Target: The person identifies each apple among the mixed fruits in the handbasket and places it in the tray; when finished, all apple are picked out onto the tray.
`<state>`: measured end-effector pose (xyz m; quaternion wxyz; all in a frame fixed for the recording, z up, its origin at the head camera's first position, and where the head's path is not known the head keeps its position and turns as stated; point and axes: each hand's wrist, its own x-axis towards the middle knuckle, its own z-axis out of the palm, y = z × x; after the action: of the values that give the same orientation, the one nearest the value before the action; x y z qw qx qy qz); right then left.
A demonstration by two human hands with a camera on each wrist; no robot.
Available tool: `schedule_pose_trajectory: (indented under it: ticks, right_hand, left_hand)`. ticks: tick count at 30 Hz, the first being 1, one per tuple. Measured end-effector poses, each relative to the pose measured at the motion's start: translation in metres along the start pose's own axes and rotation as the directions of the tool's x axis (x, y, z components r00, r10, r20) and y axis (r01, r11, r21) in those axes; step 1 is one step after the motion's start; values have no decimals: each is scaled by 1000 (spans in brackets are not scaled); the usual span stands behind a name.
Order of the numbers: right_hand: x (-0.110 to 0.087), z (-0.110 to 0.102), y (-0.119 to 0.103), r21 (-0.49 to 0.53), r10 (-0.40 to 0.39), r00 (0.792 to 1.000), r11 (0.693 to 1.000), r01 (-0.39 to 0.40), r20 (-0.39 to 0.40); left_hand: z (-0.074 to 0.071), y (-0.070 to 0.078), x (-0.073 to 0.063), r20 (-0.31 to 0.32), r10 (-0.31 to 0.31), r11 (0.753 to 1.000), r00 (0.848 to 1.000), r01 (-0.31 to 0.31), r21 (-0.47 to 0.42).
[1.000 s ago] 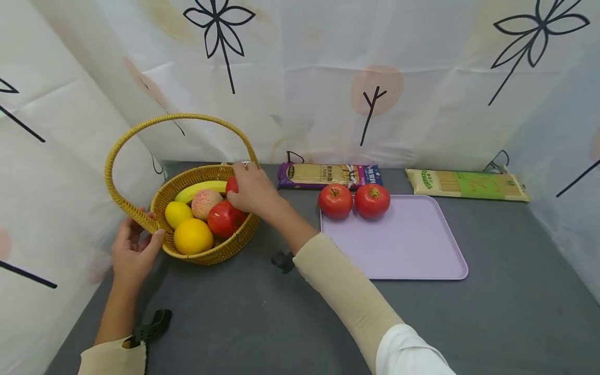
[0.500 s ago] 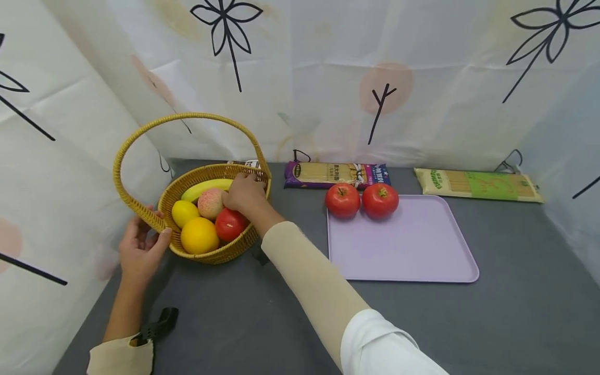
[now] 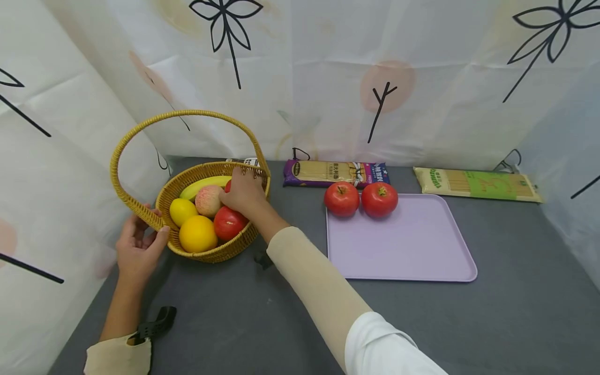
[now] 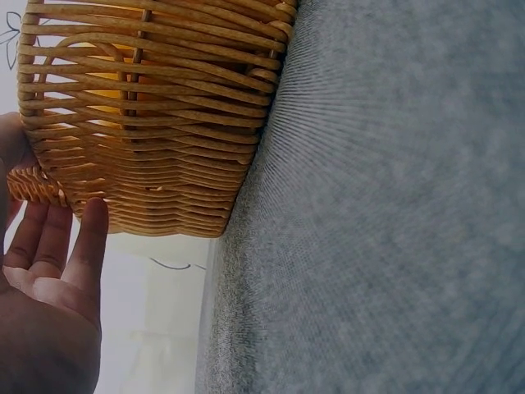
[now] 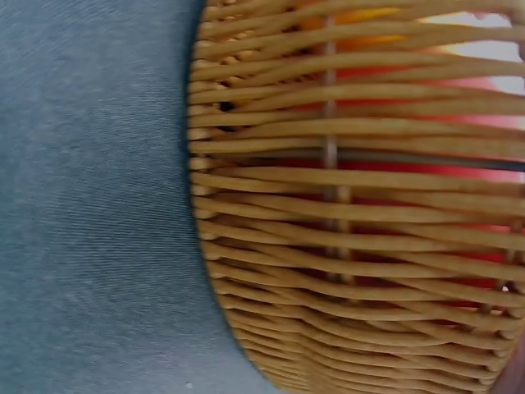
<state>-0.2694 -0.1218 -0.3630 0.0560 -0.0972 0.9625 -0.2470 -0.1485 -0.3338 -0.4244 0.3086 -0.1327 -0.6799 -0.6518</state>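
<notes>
- I see the left hand (image 3: 138, 255) pinching the foot of the handle (image 3: 123, 187) on the wicker basket (image 3: 215, 255), which stands upright on the grey table (image 3: 262, 323).
- I see the right hand (image 3: 247, 195) inside the basket, thumb and fingers around a red fruit (image 3: 227, 186) they mostly hide.
- Near that hand I make out a peach (image 3: 208, 201), a banana (image 3: 206, 185) and a red apple (image 3: 228, 224).
- Two tomatoes (image 3: 342, 199) sit side by side on the lilac tray (image 3: 408, 250).

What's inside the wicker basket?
Inside the wicker basket: a banana, a peach, a lemon, an orange, a red fruit, and part of another red item. The right hand covers the rest of that item and whatever lies beneath.
</notes>
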Motion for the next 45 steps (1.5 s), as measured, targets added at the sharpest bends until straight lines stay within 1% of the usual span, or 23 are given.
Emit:
schedule_pose_trajectory:
  ticks: [3, 5, 8, 10, 12, 15, 19, 22, 24, 27, 29, 33, 35, 37, 40, 42, 45]
  right_hand:
    - [-1, 1, 3, -3, -51, 996, 999, 51, -68]
    - [-2, 1, 4, 18, -69, 993, 997, 71, -98]
    - [-2, -1, 6, 76, -74, 992, 994, 82, -105]
    - [-2, -2, 8, 161, -68, 993, 983, 84, -98]
    - [-2, -4, 11, 252, -72, 994, 964, 90, -80]
    - [-4, -8, 16, 389, -116, 992, 912, 127, -52]
    - [-7, -12, 20, 477, -201, 980, 860, 183, -15]
    - [-7, -13, 22, 511, -249, 968, 833, 212, 5]
    - [-7, -13, 24, 544, -278, 961, 807, 228, 9]
    - [-6, -11, 25, 587, -325, 946, 764, 268, -9]
    - [-7, -11, 26, 608, -350, 936, 738, 292, -25]
    - [-11, -10, 30, 625, -377, 926, 716, 312, -31]
    - [-15, -11, 32, 622, -386, 922, 716, 317, -26]
    - [-19, -11, 34, 627, -403, 915, 706, 330, -27]
    - [-28, -10, 37, 643, -435, 900, 679, 353, -34]
    - [-33, -11, 38, 665, -453, 890, 653, 363, -41]
    - [-42, -12, 40, 694, -483, 874, 612, 379, -51]
  left_hand:
    - [0, 0, 0, 0, 0, 999, 1000, 0, 33]
    - [1, 1, 0, -1, 0, 999, 1000, 0, 48]
    - [1, 0, 0, 0, 7, 1000, 1000, -7, 30]
    - [1, 0, -1, 1, 14, 1000, 1000, -14, 15]
    - [1, -1, -1, 0, 18, 1000, 1000, -18, 5]
    - [1, -1, 0, -3, 17, 1000, 1000, -17, 4]
    - [1, -1, -1, 3, 16, 1000, 1000, -16, -3]
    - [0, -1, -2, 0, 11, 1000, 1000, -11, 11]
    - [-1, -2, -2, -4, 7, 1000, 1000, -6, 22]
    - [-2, -3, -2, -6, 14, 999, 1000, -13, 41]
    - [-2, -4, -1, -3, 28, 999, 1000, -28, 19]
    - [-1, -5, 3, -1, 45, 999, 999, -45, -21]
    - [-1, -5, 3, -2, 38, 999, 999, -38, -24]
    - [-1, -4, 2, -6, 17, 1000, 1000, -17, -3]
    - [1, 2, 1, -11, -21, 999, 1000, 21, 25]
    - [5, 9, 0, -15, -44, 997, 999, 45, 56]
    - [10, 19, -1, -15, -57, 996, 998, 57, 64]
